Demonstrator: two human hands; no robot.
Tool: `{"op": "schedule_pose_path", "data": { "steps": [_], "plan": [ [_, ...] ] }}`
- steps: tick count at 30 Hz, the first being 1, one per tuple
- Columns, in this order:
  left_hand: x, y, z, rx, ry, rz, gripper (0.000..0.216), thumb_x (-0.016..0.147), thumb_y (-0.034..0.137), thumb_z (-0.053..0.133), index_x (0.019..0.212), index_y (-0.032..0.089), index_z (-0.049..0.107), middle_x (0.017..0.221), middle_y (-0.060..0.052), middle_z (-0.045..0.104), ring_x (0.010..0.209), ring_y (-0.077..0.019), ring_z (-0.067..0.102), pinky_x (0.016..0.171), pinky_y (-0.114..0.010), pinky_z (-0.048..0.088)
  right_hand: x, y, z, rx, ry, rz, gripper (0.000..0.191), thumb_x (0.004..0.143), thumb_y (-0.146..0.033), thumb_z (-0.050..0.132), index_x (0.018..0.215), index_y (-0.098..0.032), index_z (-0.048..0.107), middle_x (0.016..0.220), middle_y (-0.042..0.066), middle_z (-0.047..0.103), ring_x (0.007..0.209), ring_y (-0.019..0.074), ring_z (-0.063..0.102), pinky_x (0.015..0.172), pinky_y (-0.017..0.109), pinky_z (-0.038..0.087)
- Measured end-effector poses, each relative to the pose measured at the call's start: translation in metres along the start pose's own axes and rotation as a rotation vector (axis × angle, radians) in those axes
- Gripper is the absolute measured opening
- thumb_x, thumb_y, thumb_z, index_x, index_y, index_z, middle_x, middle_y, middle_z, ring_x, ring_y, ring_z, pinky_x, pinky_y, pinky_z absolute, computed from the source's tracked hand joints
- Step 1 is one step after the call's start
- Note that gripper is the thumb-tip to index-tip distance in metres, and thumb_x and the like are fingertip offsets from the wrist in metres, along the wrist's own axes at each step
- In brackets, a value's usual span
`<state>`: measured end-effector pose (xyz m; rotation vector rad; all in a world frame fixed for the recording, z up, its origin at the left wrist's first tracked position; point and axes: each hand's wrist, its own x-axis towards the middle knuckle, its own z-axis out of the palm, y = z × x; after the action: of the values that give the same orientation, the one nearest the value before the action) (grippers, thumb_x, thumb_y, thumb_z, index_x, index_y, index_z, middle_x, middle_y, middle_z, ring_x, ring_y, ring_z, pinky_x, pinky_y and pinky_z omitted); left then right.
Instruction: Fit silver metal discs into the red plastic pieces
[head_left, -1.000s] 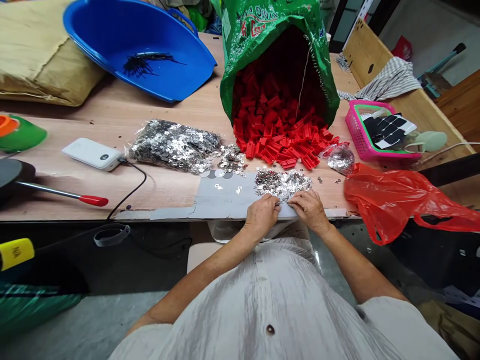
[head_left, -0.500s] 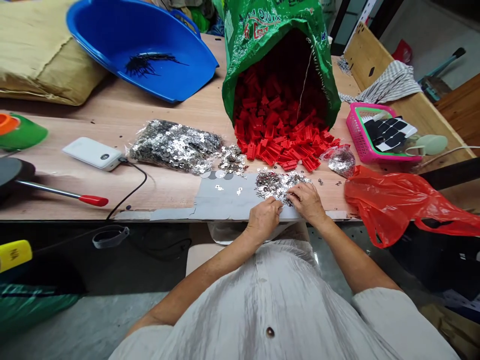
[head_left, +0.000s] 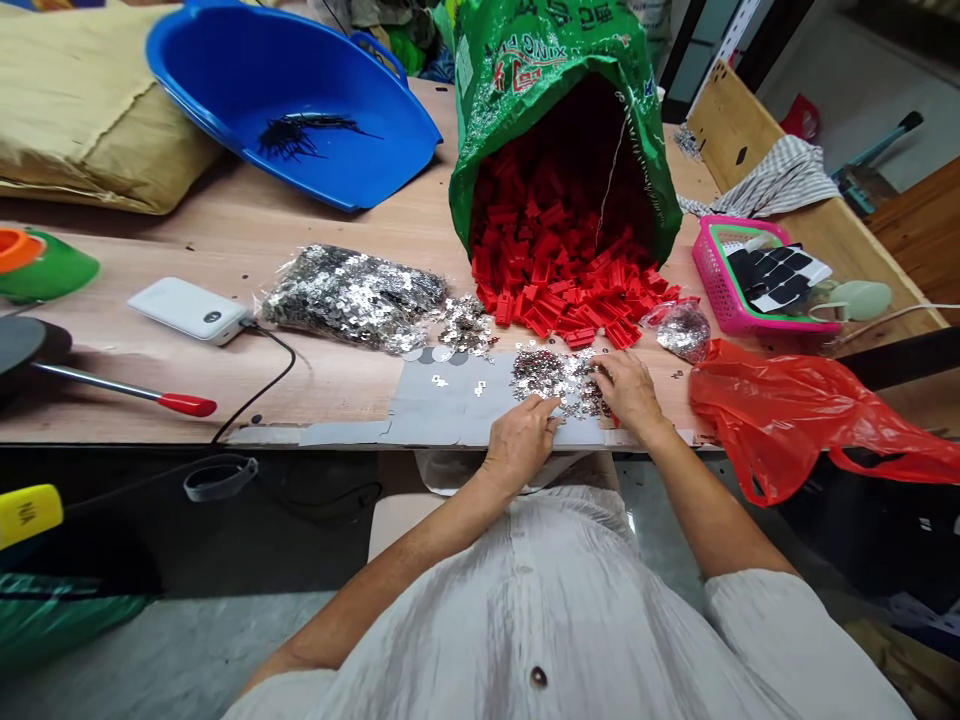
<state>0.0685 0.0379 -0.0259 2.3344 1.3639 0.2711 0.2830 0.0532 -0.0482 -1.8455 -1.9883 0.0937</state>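
Observation:
My left hand (head_left: 519,440) rests low over the front of the grey sheet (head_left: 450,405), its fingers curled together; anything inside them is hidden or too small to name. My right hand (head_left: 631,392) is at the right side of a pile of small silvery metal pieces (head_left: 541,370), with bent fingertips apart over the pieces. A few loose metal pieces (head_left: 480,387) lie on the sheet to the left. Behind the pile, red plastic parts (head_left: 555,300) spill from a green woven sack (head_left: 469,180) lying on its side.
A clear bag of metal pieces (head_left: 349,295) and a white power bank (head_left: 189,310) with a cable lie left. Behind them stands a blue scoop-shaped basin (head_left: 375,150). At right are a pink basket (head_left: 712,275), a small clear bag (head_left: 684,330) and a red plastic bag (head_left: 795,410).
My right hand has moved a little to the right along the pile, its fingertips now at the pile's right side. My left hand has shifted slightly left and stays curled.

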Motion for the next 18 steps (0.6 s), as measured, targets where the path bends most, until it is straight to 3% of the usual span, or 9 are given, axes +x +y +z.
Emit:
{"op": "schedule_pose_path", "data": {
  "steps": [3,8,14,18],
  "plan": [
    [-0.004,0.000,0.000,-0.024,-0.002,0.005,0.032,0.094,0.027,0.052,0.125,0.026,0.060,0.109,-0.004,0.068,0.101,-0.0168,0.064,0.084,-0.024,0.049,0.013,0.002,0.003,-0.014,-0.007,-0.054,0.019,0.088,-0.022,0.063,0.105,-0.025,0.069,0.103,0.008,0.066,0.096,0.0254,0.056,0.085,0.039,0.041],
    [-0.013,-0.007,-0.003,-0.077,0.057,0.001,0.030,0.093,0.026,0.054,0.122,0.024,0.062,0.109,-0.004,0.069,0.100,-0.0173,0.065,0.086,-0.026,0.051,0.023,0.001,0.007,-0.016,-0.064,-0.085,0.005,0.087,-0.024,0.065,0.090,-0.025,0.069,0.094,0.004,0.069,0.092,0.0238,0.056,0.083,0.037,0.038],
    [-0.014,-0.013,-0.008,-0.107,0.123,0.004,0.028,0.092,0.025,0.055,0.119,0.023,0.063,0.107,-0.003,0.070,0.096,-0.0165,0.067,0.084,-0.026,0.051,0.015,-0.007,0.010,-0.079,-0.002,-0.127,0.010,0.091,-0.021,0.059,0.090,-0.022,0.068,0.096,0.006,0.070,0.096,0.0241,0.056,0.085,0.038,0.034],
    [-0.008,-0.015,-0.008,-0.065,0.111,-0.012,0.029,0.092,0.023,0.054,0.120,0.024,0.063,0.111,-0.003,0.070,0.099,-0.0169,0.066,0.085,-0.025,0.050,0.006,-0.006,0.004,-0.076,-0.037,-0.194,0.014,0.094,-0.025,0.056,0.097,-0.024,0.070,0.101,0.005,0.072,0.097,0.0242,0.057,0.088,0.040,0.034]
  ]
}}
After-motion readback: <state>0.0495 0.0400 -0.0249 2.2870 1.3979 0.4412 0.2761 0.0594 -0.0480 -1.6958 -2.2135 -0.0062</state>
